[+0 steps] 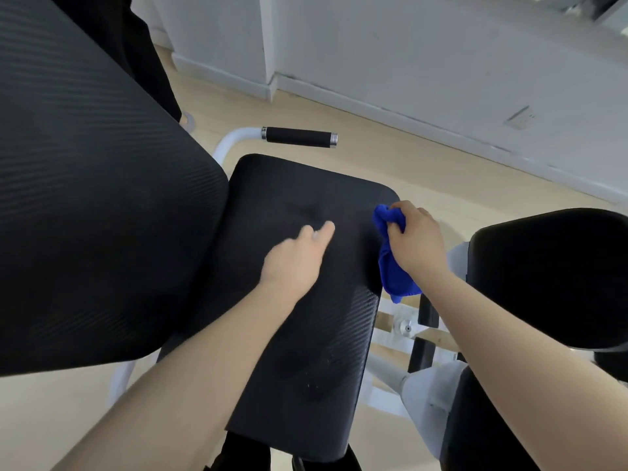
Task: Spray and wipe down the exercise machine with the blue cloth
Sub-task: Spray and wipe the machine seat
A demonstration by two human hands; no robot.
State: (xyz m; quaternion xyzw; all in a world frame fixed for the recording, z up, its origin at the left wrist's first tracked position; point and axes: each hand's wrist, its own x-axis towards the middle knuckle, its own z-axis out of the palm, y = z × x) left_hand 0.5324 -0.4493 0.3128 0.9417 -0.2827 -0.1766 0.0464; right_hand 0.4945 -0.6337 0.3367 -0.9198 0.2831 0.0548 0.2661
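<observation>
The exercise machine's black seat pad (306,341) fills the middle of the head view, with its large black backrest pad (95,205) to the left. My right hand (416,241) grips a bunched blue cloth (394,277) at the seat's right edge, and the cloth hangs down over that edge. My left hand (295,260) hovers over or rests on the middle of the seat, blurred, with its fingers stretched forward and holding nothing. No spray bottle is in view.
A white frame tube with a black foam handle (299,137) sticks out behind the seat. Another black pad (557,280) stands at the right, above white frame bars (401,328). Pale wood floor (441,171) runs to a white wall and skirting (407,103).
</observation>
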